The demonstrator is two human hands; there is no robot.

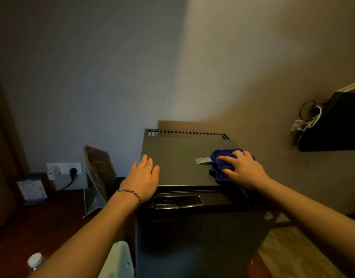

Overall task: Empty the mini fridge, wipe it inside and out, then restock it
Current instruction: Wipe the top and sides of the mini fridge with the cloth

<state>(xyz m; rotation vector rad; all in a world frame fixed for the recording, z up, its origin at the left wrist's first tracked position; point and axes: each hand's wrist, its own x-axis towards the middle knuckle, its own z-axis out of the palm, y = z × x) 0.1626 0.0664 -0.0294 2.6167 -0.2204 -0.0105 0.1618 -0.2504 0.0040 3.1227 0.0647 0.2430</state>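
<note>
My left hand (143, 178) rests flat on the mini fridge (178, 163); right hand (241, 169) presses the cloth (219, 163). Risk: wiping snags the loose label (202, 160).

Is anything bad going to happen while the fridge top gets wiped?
Maybe. The right hand presses a blue cloth beside a grey label on the fridge; a wipe that way could peel or crumple it. The cloth already hangs over the front edge, so it might slip off. The left hand rests flat near the left edge and could slide.
</note>
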